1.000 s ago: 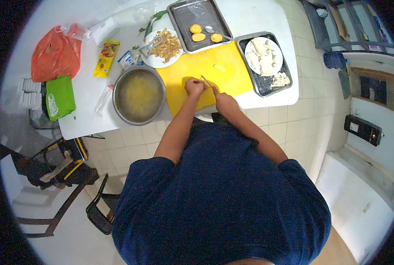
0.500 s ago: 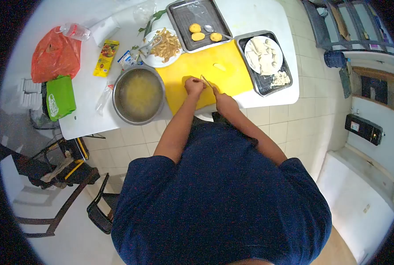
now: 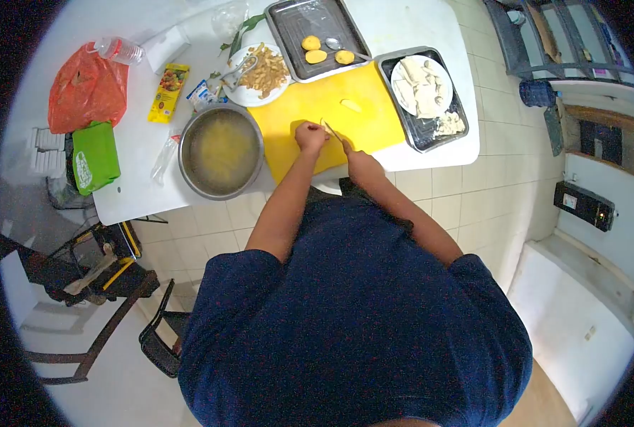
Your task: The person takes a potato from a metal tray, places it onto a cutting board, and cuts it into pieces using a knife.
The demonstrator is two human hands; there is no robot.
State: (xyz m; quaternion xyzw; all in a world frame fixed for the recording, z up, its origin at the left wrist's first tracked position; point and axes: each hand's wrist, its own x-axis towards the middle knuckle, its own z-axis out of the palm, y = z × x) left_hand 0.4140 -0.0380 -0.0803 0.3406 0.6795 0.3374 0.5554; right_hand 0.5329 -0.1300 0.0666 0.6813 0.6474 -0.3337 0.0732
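Observation:
Over the yellow cutting board (image 3: pixel 303 102), my left hand (image 3: pixel 310 136) is closed around something small and pale that its fingers mostly hide. My right hand (image 3: pixel 363 166) grips a knife (image 3: pixel 335 133) whose blade points up and left, its tip close to the left fingers. Above the hands, a pale yellow piece (image 3: pixel 351 105) lies on the board. A metal bowl (image 3: pixel 187 176) holding cloudy yellowish liquid stands left of the board.
A plate (image 3: pixel 240 97) of brown pieces is behind the bowl. Yellow halves and a spoon (image 3: pixel 334 44) lie on a dark tray (image 3: pixel 288 28). Another tray (image 3: pixel 418 138) bears a plate of pale food. Red bag (image 3: pixel 89 89), green bag (image 3: pixel 96 156) and bottle (image 3: pixel 120 50) are left.
The view has shifted slightly, so the table items appear a little further left. Both hands keep nearly the same place, with the knife tip close to the left fingers.

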